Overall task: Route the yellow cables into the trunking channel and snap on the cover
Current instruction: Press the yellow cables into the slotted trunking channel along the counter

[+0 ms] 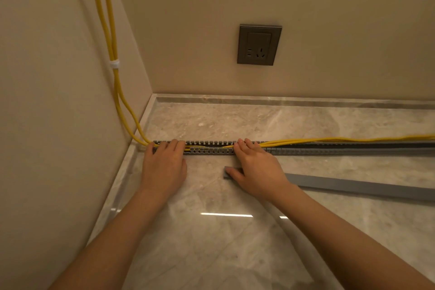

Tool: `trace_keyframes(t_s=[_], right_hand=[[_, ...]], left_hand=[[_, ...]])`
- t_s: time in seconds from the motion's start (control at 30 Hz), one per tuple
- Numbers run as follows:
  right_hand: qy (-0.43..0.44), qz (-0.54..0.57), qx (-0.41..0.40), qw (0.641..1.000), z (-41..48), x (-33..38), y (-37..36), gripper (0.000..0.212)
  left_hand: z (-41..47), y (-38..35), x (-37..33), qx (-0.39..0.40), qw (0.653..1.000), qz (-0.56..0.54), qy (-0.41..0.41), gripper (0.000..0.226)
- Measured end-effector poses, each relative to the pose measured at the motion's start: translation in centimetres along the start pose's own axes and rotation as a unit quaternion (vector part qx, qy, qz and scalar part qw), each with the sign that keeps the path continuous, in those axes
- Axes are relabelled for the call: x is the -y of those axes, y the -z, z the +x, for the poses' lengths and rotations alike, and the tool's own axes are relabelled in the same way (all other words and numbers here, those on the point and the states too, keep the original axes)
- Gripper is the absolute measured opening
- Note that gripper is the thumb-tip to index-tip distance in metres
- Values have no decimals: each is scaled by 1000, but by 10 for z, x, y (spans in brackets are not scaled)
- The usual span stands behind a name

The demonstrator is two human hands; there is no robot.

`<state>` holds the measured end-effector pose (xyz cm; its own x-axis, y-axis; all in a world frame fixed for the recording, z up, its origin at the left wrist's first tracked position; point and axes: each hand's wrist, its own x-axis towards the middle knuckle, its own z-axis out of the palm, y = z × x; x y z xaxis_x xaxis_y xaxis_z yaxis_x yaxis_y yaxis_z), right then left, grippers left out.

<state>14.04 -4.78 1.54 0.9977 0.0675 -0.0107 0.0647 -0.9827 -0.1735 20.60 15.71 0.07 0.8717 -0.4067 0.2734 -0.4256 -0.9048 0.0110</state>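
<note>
Head view: flat, unclenched left hand (pixel 164 162) and right hand (pixel 256 167) press springy yellow cables (pixel 329 140) into stiff trunking channel (pixel 209 148).

No readable text, labels, brands or numbers anywhere. Wall socket (pixel 259 45) face is plain grey, only pin slots, no marking legible. Yellow cables (pixel 110 30) show no print that can be made out. White tie (pixel 114 64) blank. Grey trunking channel (pixel 211 148) and loose cover (pixel 353 185) carry no visible lettering. Walls and floor unmarked.
</note>
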Motion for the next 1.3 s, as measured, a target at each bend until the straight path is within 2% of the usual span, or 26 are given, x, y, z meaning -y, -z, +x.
trace_keyframes(t_s=[0.3, 0.57, 0.67, 0.77, 0.87, 1.1, 1.3], right_hand=[[21, -3, 4, 1000, 10, 26, -5, 73], [28, -2, 2, 1000, 10, 22, -3, 69], [27, 7, -7, 1000, 10, 21, -3, 67], [17, 38, -13, 999, 10, 19, -4, 64], [-4, 68, -26, 997, 11, 18, -4, 60], [-47, 123, -46, 990, 15, 17, -6, 53], [-73, 234, -76, 967, 15, 11, -8, 44]], left_hand=[[-10, 0, 28, -13, 1000, 7, 1, 18], [-7, 5, 18, 8, 1000, 0, 12, 21], [-3, 9, 6, 4, 1000, -15, -8, 23], [2, 10, -16, 4, 996, -65, -61, 26], [9, 6, -38, 46, 987, -107, -107, 33], [18, 1, -47, 63, 988, -102, -93, 24], [33, 3, -47, 70, 992, -52, -90, 23]])
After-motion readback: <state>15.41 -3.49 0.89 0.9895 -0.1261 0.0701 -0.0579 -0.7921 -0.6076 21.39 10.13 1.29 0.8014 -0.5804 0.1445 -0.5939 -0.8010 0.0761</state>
